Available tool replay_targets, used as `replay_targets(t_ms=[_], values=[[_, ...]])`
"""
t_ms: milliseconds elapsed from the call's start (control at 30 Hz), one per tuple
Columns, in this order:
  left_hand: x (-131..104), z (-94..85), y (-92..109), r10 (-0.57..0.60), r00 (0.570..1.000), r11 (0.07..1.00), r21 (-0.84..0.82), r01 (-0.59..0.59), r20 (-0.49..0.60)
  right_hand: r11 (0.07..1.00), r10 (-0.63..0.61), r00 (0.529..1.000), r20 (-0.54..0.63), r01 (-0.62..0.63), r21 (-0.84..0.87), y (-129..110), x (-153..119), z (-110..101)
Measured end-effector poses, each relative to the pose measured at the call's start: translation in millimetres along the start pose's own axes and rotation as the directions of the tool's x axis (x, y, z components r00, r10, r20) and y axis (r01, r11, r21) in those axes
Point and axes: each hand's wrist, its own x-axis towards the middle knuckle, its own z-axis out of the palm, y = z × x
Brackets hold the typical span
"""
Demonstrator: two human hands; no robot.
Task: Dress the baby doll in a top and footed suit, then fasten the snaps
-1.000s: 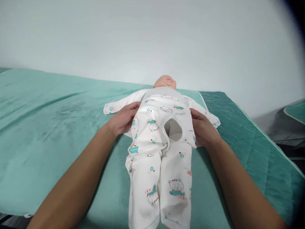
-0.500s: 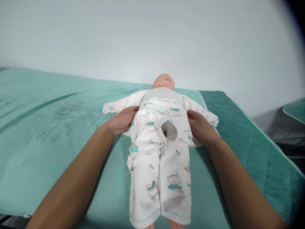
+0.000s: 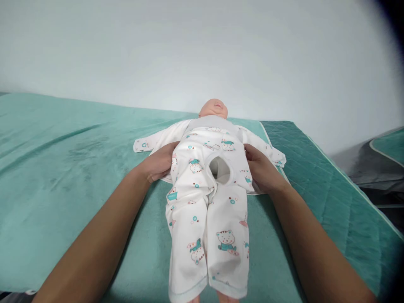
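A baby doll (image 3: 213,108) lies on its back, head toward the wall and feet toward me. White open-crotch baby pants (image 3: 225,219) with a cartoon animal print cover its legs and reach up over its belly. Beneath their waist shows a plain grey-white top (image 3: 206,122), and a printed long-sleeved jacket (image 3: 170,132) lies spread open under the doll. At the left side of the pants, my left hand (image 3: 160,162) is closed on the cloth near the hip. My right hand (image 3: 260,166) grips the opposite side in the same way. The fingertips of both hands are hidden.
Under the doll is a light green sheet (image 3: 78,202) over the bed. A darker quilted green cover (image 3: 328,185) shows along the right. The white wall (image 3: 158,50) rises behind, and another green-covered surface (image 3: 389,145) stands at the far right.
The view has shifted a little, so everything sits slightly farther left. Both hands stay at the sides of the pants, with hardly any movement against the doll.
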Motion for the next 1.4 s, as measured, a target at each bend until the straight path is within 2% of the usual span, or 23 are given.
replay_targets(t_ms=[100,267,433,633,800,1033,1400], values=[[1,0.3,-7,-0.011,1.0,0.999,-0.032,0.012,0.013,0.993,-0.025,1.0,0.011,0.024,0.113,0,0,4],[-1,2.6,-11,0.032,0.999,0.995,-0.095,-0.029,0.028,0.981,-0.034,0.999,-0.009,0.035,0.192,1,0,7],[2,0.6,-17,0.016,0.999,0.992,-0.123,-0.012,0.032,0.984,-0.018,1.0,-0.018,0.021,0.179,1,-1,7],[4,-1.4,-18,-0.002,0.997,0.995,-0.101,0.01,0.073,0.989,-0.041,0.998,0.04,0.034,0.146,0,-3,6],[-3,1.1,-12,0.044,0.999,0.998,-0.052,-0.044,-0.004,0.974,-0.05,0.998,0.029,0.042,0.222,1,-4,9],[5,-3.6,-22,0.016,0.994,0.991,-0.132,-0.002,0.105,0.964,-0.067,0.997,-0.032,0.073,0.256,3,-1,12],[6,7.5,-22,0.103,0.995,0.975,-0.198,-0.101,-0.002,0.978,-0.047,0.997,-0.066,0.059,0.202,5,3,11]])
